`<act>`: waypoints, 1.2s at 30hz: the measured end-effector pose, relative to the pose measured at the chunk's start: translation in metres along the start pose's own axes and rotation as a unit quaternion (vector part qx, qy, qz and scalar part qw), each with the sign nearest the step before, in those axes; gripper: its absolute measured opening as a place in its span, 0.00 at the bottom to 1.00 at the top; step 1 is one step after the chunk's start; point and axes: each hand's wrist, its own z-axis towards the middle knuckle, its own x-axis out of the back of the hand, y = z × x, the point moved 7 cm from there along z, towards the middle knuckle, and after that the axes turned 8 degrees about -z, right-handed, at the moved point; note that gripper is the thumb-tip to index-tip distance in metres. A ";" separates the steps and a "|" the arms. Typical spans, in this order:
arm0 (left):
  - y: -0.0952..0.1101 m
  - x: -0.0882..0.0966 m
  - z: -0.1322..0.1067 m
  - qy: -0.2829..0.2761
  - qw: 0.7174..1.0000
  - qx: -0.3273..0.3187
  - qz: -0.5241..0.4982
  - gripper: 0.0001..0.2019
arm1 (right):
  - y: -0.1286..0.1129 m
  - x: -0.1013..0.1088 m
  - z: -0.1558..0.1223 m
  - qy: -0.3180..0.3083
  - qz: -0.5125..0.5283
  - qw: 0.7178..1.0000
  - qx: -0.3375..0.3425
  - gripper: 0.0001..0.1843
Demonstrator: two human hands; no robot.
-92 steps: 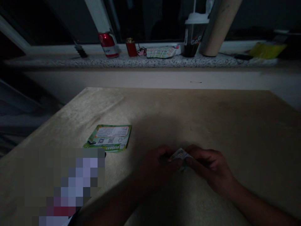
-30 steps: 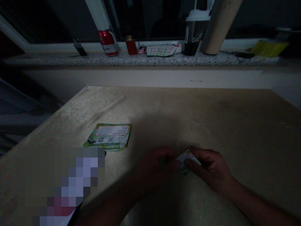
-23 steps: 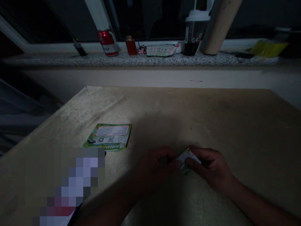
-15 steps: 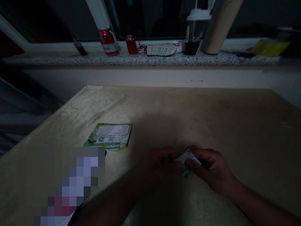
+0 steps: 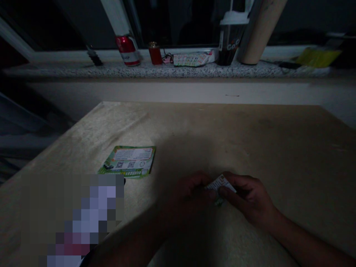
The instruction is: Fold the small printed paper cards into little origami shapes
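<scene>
A small folded piece of printed paper (image 5: 221,182), white with some green at its lower edge, is held between both hands above the table. My left hand (image 5: 190,191) lies in shadow and pinches its left side. From the right, my right hand (image 5: 251,193) grips it with the thumb on top and the fingers behind. Much of the paper is hidden by the fingers. Left of the hands, a green and white printed leaflet (image 5: 133,154) with square codes lies flat on the beige table (image 5: 236,129).
A blurred-out patch (image 5: 91,211) covers the near left. Along the speckled windowsill (image 5: 155,72) stand a red can (image 5: 127,52), a small red container (image 5: 155,53), a crumpled printed wrapper (image 5: 193,58), a lidded cup (image 5: 229,40) with a straw and a cardboard tube (image 5: 258,37).
The folded paper and both hands have shifted very slightly left. The grip looks the same, and the leaflet stays where it was.
</scene>
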 end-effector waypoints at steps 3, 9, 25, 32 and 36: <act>0.003 0.004 -0.001 0.028 0.997 -0.019 0.071 0.10 | 0.001 -0.001 0.001 -0.001 -0.003 1.000 -0.005 0.09; 0.005 -0.002 -0.002 -0.005 0.998 -0.025 0.056 0.11 | -0.003 -0.003 -0.001 -0.019 -0.007 1.000 0.015 0.09; 0.005 0.004 0.003 -0.002 0.999 -0.033 0.002 0.08 | -0.002 -0.003 -0.001 -0.017 -0.049 0.999 0.007 0.13; 0.006 0.005 0.003 0.003 1.000 -0.021 0.006 0.07 | -0.010 -0.002 0.001 -0.006 -0.044 0.999 0.024 0.11; 0.005 0.008 0.004 0.022 1.000 -0.008 0.000 0.08 | -0.011 0.000 0.002 0.004 -0.022 1.000 0.020 0.11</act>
